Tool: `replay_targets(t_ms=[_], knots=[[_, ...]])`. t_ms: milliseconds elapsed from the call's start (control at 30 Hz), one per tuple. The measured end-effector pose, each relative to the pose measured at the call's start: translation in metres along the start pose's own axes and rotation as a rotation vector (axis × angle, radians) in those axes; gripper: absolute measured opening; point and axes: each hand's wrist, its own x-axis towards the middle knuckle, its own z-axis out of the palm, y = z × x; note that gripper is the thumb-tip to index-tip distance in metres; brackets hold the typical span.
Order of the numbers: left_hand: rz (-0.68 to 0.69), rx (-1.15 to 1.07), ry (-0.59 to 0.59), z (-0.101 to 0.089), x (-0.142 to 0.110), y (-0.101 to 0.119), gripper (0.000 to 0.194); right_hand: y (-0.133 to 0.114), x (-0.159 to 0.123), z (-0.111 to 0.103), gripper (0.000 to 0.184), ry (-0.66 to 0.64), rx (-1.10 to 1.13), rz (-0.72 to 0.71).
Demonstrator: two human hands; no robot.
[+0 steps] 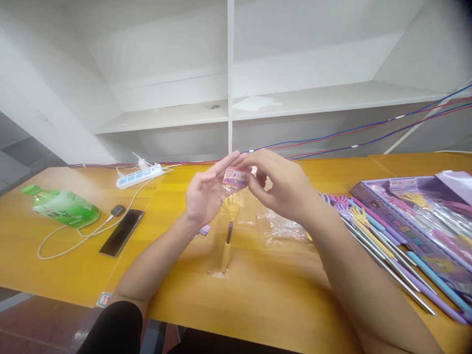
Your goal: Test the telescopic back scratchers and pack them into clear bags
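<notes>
A yellow back scratcher (226, 246) with a hand-shaped head hangs or stands in a clear plastic bag, handle end toward me, in the middle of the table. At the bag's top is a small pink printed label card (236, 178). My right hand (282, 184) pinches the card's right side between thumb and bent fingers. My left hand (206, 191) is at its left edge, fingers fairly straight and closed against it; some fingertips are hidden behind the card. Crumpled clear plastic bags (282, 227) lie beyond my right wrist. A small printed card (204, 229) lies near my left wrist.
Several colourful back scratchers (383, 246) lie at right beside a purple display box (368, 189) of bagged ones. At left are a green bottle (66, 206), a phone (121, 233), a cable and a white power strip (140, 176). White shelves (165, 115) stand behind.
</notes>
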Motion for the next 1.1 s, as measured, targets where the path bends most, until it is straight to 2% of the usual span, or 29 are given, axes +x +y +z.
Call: replay_targets(t_ms=[167,333,400,467,567,667,700,833,933,1100], knots=[[0.005,-0.015,-0.031,-0.001,0.0,0.001,0.054,0.0,-0.001,-0.002,0.023,0.013,0.006,-0.023],[0.023,0.062,-0.031,0.0,0.001,-0.001,0.051,0.003,0.0,-0.009,0.012,0.207,-0.108,0.067],[0.031,0.101,-0.036,0.0,0.001,-0.004,0.049,0.004,0.001,-0.01,0.021,0.154,-0.105,0.141],[0.027,0.13,-0.03,0.0,0.001,-0.008,0.048,0.005,0.001,-0.01,0.022,0.094,-0.061,0.195],[0.041,0.18,0.023,0.0,0.0,-0.014,0.062,0.005,0.002,-0.01,0.01,0.157,-0.032,0.229],[0.036,0.262,0.074,-0.002,0.0,-0.02,0.082,0.003,0.005,-0.014,0.012,0.21,-0.039,0.219],[0.01,0.297,0.078,-0.003,0.001,-0.021,0.079,0.002,0.005,-0.016,0.013,0.201,-0.031,0.209],[-0.076,0.363,0.084,-0.01,0.004,-0.026,0.044,-0.001,0.005,-0.022,0.015,0.082,0.027,0.139],[-0.061,0.324,0.099,-0.011,0.005,-0.027,0.041,0.0,0.002,-0.021,0.013,0.024,0.012,0.055],[-0.001,0.287,0.084,-0.01,0.004,-0.028,0.038,0.01,-0.002,-0.016,0.017,0.03,-0.08,-0.059]])
